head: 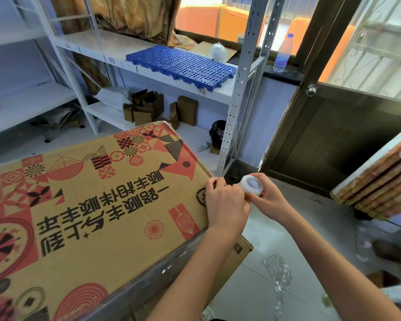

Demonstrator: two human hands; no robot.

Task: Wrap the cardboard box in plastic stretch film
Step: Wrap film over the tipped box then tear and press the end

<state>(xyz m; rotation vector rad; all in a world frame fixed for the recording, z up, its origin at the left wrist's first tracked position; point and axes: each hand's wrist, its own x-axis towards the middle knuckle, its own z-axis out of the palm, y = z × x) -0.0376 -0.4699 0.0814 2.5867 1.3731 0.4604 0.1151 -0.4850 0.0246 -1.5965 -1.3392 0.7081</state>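
The cardboard box [86,218] lies nearest, filling the lower left of the view, its printed top face patterned in red and black with large black characters; clear film already glints along its near long side and over its far corner; the box's right edge sits under the two hands. Behind it stands a white metal shelving unit [237,93], and to the right a dark wooden door [347,135] with a round knob; a stack of framed boards [380,174] leans in at the far right edge. On the upper shelf lies a blue perforated plastic panel [183,64]; on the lower shelf stand several small brown cartons [148,107]; a water bottle [283,54] stands on the window ledge; a crumpled strand of clear film [276,272] lies on the pale floor tiles. The left hand [225,202] rests on the box's right edge, fingers curled and pinching the loose end of film against the cardboard; the right hand [267,200] is curled round the small roll of stretch film [251,184], held just beside the left hand at the box's edge, the roll's hollow core facing the camera.
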